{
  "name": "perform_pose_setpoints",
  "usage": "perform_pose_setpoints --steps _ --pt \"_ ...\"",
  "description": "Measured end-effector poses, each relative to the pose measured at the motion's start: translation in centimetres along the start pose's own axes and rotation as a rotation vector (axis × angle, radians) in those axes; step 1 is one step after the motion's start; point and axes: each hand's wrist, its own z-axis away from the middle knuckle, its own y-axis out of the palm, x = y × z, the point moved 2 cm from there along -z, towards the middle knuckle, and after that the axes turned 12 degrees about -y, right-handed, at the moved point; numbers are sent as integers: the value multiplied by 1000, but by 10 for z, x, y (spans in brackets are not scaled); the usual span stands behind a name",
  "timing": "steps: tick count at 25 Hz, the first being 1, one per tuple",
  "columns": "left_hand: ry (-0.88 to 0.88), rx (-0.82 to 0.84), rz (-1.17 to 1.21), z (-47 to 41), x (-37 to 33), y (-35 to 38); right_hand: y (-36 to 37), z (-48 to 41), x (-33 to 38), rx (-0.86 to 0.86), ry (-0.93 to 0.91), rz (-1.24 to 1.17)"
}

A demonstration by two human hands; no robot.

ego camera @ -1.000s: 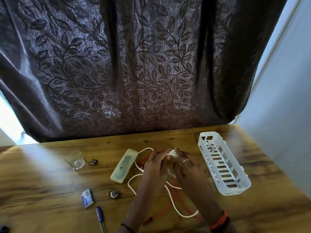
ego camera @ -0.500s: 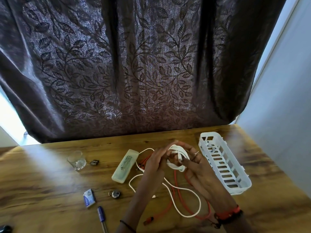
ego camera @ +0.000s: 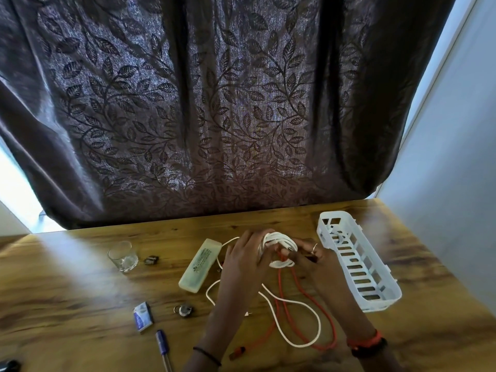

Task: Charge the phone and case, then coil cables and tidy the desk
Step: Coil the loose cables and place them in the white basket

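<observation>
A white cable (ego camera: 279, 244) is wound in several loops around the fingers of my right hand (ego camera: 303, 257), which holds the coil above the wooden desk (ego camera: 80, 296). My left hand (ego camera: 245, 260) grips the coil from the left side. The loose tail of the white cable (ego camera: 300, 322) trails in a loop on the desk below my hands. A red cable (ego camera: 288, 312) lies under it, with its plug (ego camera: 237, 353) near my left wrist.
A white slotted basket (ego camera: 357, 267) stands at the right with a white cable inside. A pale green case (ego camera: 200, 265), a glass (ego camera: 123, 256), a small blue-white box (ego camera: 143, 316), a blue pen (ego camera: 162, 347) and small metal items (ego camera: 183, 310) lie to the left.
The coil has grown as more white cable went around my right fingers. My right hand turned palm up and both hands rose slightly; the tail on the desk got shorter.
</observation>
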Motion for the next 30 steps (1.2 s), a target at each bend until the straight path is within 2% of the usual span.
perform_pose_setpoints --steps 4,6,9,11,16,20,23,26,29,30 --pt "13 -72 -180 1 -3 1 1 -1 7 63 -62 187" --pt "-58 -45 -126 3 -2 5 -1 -2 1 18 -36 222" --pt "-158 -4 -6 2 0 12 -4 -2 -9 -114 22 149" --pt "-218 27 87 -1 4 18 -7 0 -11 -116 44 122" --pt "-378 215 278 -4 10 38 -28 -1 -24 -108 106 90" --pt "-452 351 422 -7 6 62 -70 -12 -47 -208 203 94" --pt "-498 445 469 -15 10 95 -111 -25 -53 -239 173 204" --pt "-537 502 399 -21 5 130 -147 -51 -64 -180 142 335" --pt "-601 577 336 -20 -6 162 -171 -83 -89 -37 125 409" --pt "-604 601 307 -19 -10 170 -175 -93 -97 26 124 516"
